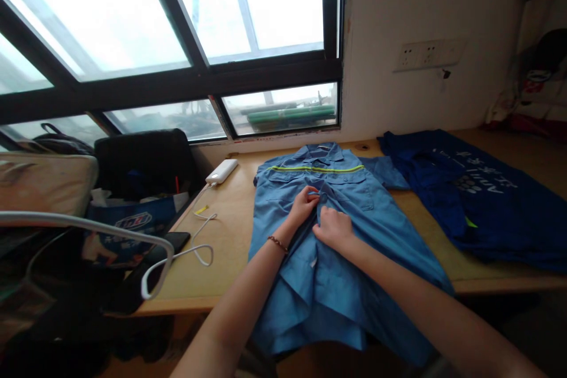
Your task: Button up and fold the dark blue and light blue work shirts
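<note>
A light blue work shirt [283, 195] lies front up on the wooden table, its collar towards the wall and its hem hanging over the near edge. A yellow-green stripe crosses the chest above two pockets. My left hand [305, 204] pinches the front opening of the shirt at the middle. Close beside it on the right, my right hand [333, 227] is closed on the other side of the opening. The cloth bunches up between both hands. My fingers hide whatever button or edge lies in them.
Dark blue garments with white print [482, 189] lie on the table [230, 271] at the right. A white power bank [222, 171] with a cable and a dark phone [177, 242] are on the left. A black chair [144, 156] and a blue bag [133, 221] stand beyond the table's left edge.
</note>
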Motion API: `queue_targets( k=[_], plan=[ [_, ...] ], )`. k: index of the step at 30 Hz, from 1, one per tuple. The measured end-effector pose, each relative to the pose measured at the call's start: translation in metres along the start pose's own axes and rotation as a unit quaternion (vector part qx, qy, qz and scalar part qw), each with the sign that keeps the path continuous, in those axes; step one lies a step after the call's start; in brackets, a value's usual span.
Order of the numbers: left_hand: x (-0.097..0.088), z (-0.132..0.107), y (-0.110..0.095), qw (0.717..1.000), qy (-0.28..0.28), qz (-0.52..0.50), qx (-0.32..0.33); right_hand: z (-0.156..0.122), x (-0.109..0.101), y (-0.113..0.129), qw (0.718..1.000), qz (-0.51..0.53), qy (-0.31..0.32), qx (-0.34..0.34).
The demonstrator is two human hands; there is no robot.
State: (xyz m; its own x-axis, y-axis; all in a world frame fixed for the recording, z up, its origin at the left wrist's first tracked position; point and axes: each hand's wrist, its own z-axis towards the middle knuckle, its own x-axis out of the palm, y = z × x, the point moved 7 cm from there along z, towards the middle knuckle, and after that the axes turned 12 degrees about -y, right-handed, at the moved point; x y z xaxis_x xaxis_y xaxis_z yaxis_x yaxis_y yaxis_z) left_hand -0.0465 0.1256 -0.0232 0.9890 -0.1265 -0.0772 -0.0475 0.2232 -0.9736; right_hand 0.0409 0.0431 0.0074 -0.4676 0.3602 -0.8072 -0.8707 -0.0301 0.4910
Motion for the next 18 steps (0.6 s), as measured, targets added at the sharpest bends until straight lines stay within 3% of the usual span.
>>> queue_targets(
  k=[4,7,9,12,14,18],
  plan=[
    [0.001,0.013,-0.005,0.996,0.011,0.065,0.057,0.013,-0.004,-0.013,0.997,0.058,0.022,0.036],
    [0.002,0.028,-0.004,0.992,0.028,0.093,0.076,0.024,-0.004,-0.03,0.977,0.198,0.037,0.072],
    [0.002,0.038,-0.002,0.991,0.037,0.099,0.081,0.027,0.003,-0.044,0.926,0.344,0.064,0.142],
    [0.005,0.046,0.0,0.988,0.061,0.109,0.085,0.024,0.015,-0.059,0.794,0.54,0.11,0.258],
    [0.009,0.042,-0.001,0.982,0.106,0.126,0.091,0.023,0.016,-0.062,0.725,0.615,0.123,0.284],
    [0.018,0.014,-0.004,0.955,0.198,0.209,0.069,0.023,0.014,-0.056,0.653,0.681,0.165,0.287]
  ],
)
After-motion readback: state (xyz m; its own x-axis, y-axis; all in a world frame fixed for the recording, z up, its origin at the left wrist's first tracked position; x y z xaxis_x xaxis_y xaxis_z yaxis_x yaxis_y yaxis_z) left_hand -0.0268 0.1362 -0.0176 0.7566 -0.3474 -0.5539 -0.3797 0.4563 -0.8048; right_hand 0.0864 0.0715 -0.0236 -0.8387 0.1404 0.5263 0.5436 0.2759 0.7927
